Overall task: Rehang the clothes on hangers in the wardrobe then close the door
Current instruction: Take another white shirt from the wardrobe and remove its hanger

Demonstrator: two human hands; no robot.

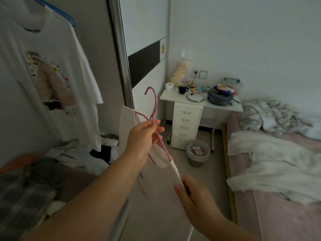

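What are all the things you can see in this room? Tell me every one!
pink plastic hanger: 1, pink, held up mid-frame, inside a garment
white garment: 1, white, draped on the pink hanger
white printed T-shirt: 1, white, hanging at left on a blue hanger
wardrobe sliding door: 1, white with dark band, open
pile of clothes: several, mixed colours, lower left
white drawer desk: 1, white, by the wall
dark mug: 1, on the desk
grey waste bin: 1, under the desk
pink bed: 1, right, with rumpled bedding
left hand: grips the hanger
right hand: pinches the garment's edge
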